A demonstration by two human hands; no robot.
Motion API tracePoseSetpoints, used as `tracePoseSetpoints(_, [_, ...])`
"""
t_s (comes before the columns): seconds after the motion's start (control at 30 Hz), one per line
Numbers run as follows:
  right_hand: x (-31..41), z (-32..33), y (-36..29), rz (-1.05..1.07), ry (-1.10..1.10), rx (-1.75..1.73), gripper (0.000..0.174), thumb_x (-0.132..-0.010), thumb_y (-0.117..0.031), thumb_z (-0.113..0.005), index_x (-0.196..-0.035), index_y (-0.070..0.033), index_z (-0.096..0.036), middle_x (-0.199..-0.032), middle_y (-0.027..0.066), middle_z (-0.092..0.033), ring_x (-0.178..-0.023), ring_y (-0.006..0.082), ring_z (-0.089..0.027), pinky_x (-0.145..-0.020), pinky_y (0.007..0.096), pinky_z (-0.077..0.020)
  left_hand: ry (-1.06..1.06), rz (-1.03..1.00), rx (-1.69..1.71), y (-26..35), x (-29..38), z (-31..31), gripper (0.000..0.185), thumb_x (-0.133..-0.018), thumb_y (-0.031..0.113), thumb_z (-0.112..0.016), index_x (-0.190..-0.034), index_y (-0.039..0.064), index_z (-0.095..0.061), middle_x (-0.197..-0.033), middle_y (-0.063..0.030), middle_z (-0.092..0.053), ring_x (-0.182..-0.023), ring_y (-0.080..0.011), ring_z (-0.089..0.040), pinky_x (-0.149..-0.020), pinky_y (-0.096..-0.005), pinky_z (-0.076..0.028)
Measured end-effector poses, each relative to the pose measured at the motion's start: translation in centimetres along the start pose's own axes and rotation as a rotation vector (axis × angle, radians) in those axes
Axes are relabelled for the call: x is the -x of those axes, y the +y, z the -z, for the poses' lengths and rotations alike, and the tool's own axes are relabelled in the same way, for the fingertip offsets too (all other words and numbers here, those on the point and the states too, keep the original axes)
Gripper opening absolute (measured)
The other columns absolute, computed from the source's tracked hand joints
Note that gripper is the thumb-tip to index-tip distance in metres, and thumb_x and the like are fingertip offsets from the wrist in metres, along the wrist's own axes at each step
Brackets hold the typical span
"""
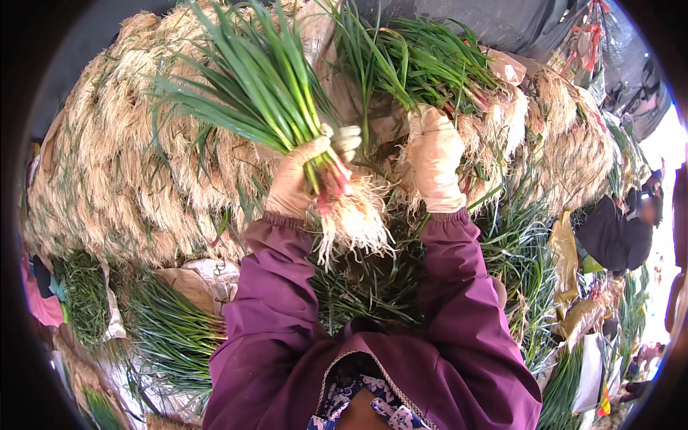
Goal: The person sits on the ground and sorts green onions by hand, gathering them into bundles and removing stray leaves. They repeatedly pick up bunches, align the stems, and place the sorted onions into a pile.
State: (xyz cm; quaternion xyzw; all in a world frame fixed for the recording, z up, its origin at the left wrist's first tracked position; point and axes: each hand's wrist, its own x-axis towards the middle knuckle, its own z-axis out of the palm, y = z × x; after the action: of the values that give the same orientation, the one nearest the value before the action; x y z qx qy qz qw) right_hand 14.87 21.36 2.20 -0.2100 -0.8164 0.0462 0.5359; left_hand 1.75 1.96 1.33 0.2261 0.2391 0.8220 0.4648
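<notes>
My left hand, in a pale glove, grips a bunch of what look like green garlic plants. Its leaves fan up and to the left, and its reddish stem bases and pale roots hang below the fist. My right hand, also gloved, is closed around leafy stalks just in front of a leafy pile. The fingers are turned away, so the grip itself is partly hidden. Some pale roots show beside this hand.
A large stack of bunches, root ends outward, rises at the left. Another root-faced stack stands at right. Loose leaves cover the ground before me. More bunches lie at lower left. A person in dark clothing is at far right.
</notes>
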Motion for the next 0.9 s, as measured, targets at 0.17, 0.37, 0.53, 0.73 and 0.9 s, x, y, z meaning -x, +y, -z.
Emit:
tracePoseSetpoints(0.17, [2.2, -1.9, -3.3, 0.594, -0.08, 0.575, 0.006, -0.076, -0.014, -0.058, -0.072, -0.014, -0.055, -0.061, 0.0015, -0.054, -0.053, 0.0174, -0.057, -0.044, 0.0343, -0.0457, -0.045, 0.113, -0.143, -1.0, 0.0, -0.6, 0.029, -0.088, 0.017, -0.062, -0.113, 0.003, -0.057, -0.072, -0.0184, -0.065, -0.056, -0.0332, -0.065, -0.049, -0.0395, -0.055])
tracePoseSetpoints(0.37, [-2.8, -0.8, 0.3, 0.389, -0.406, 0.664, 0.008, -0.084, -0.009, -0.056, -0.076, -0.009, -0.057, -0.063, 0.0033, -0.059, -0.054, 0.0175, -0.061, -0.05, 0.0334, -0.0526, 0.105, -0.088, 0.154, -0.2, 0.0, 0.3, 0.033, -0.086, 0.012, -0.063, -0.113, -0.006, -0.056, -0.105, -0.0192, -0.065, -0.101, -0.0321, -0.064, -0.092, -0.0468, -0.052])
tracePoseSetpoints(0.53, [-4.8, -1.7, -0.9, 0.308, -0.194, -0.182, 0.033, -0.082, -0.006, -0.063, -0.115, -0.01, -0.061, -0.1, 0.0102, -0.065, -0.092, 0.0256, -0.066, -0.077, 0.033, -0.0548, -0.184, -0.018, 0.318, 0.5, 0.4, 1.6, 0.027, -0.087, 0.011, -0.062, -0.112, 0.004, -0.055, -0.101, -0.0086, -0.056, -0.09, -0.022, -0.059, -0.078, -0.0425, -0.051])
tracePoseSetpoints(0.73, [-2.9, -5.0, -5.2, -0.241, -0.718, -1.128, 0.044, -0.085, 0.012, -0.044, -0.123, -0.005, -0.056, -0.111, 0.0028, -0.06, -0.09, 0.0121, -0.057, -0.081, 0.0251, -0.0458, -0.263, 0.022, 0.351, 0.3, 0.2, 2.0, 0.024, -0.087, 0.015, -0.062, -0.109, 0.009, -0.056, -0.104, -0.0067, -0.056, -0.089, -0.0247, -0.058, -0.074, -0.0445, -0.048])
tracePoseSetpoints(0.9, [-3.7, -3.4, -4.4, -0.154, -0.66, -1.356, 0.055, -0.077, 0.015, -0.039, -0.125, -0.006, -0.054, -0.106, 0.0022, -0.059, -0.079, 0.0101, -0.056, -0.075, 0.0233, -0.0455, -0.314, -0.033, 0.291, 0.5, 0.0, 2.0, 0.025, -0.087, 0.015, -0.061, -0.111, 0.009, -0.055, -0.1, -0.0051, -0.054, -0.087, -0.0199, -0.055, -0.075, -0.041, -0.046])
